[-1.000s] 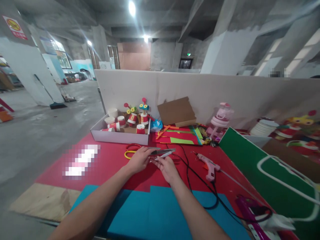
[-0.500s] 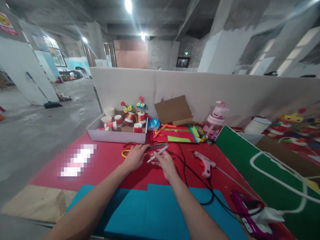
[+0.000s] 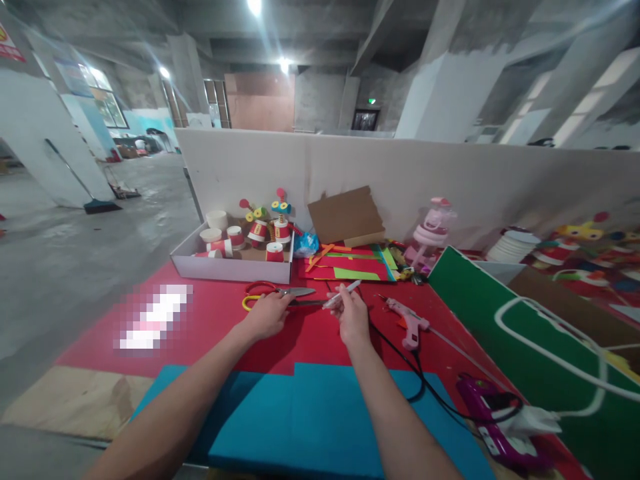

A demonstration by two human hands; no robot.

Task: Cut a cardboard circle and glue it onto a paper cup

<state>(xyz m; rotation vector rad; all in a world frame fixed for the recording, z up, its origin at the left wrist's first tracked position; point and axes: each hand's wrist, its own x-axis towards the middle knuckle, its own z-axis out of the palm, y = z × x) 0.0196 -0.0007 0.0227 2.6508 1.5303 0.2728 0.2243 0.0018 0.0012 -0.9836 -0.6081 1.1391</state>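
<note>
My left hand (image 3: 270,316) is closed over a pair of scissors (image 3: 300,292) near the pivot, low over the red table top. One handle loop is red and the other yellow; both point left, and the blades are spread apart toward the right. A slim white pen (image 3: 353,287) is pinched in my right hand (image 3: 354,317), tilted with its upper end to the right. Its lower end lies close to the tip of the lower blade. Part of the scissors is hidden under my left fingers.
A pink glue gun (image 3: 411,325) with a black cord lies on the right. Behind are a white box (image 3: 233,270) of paper cups and cup figures, and coloured paper strips (image 3: 357,274). A green board (image 3: 480,313) and purple power strip (image 3: 493,423) border the right side.
My right hand has moved right with the pen, away from my left hand. The scissors' blades now show spread apart. My left hand has barely moved.
</note>
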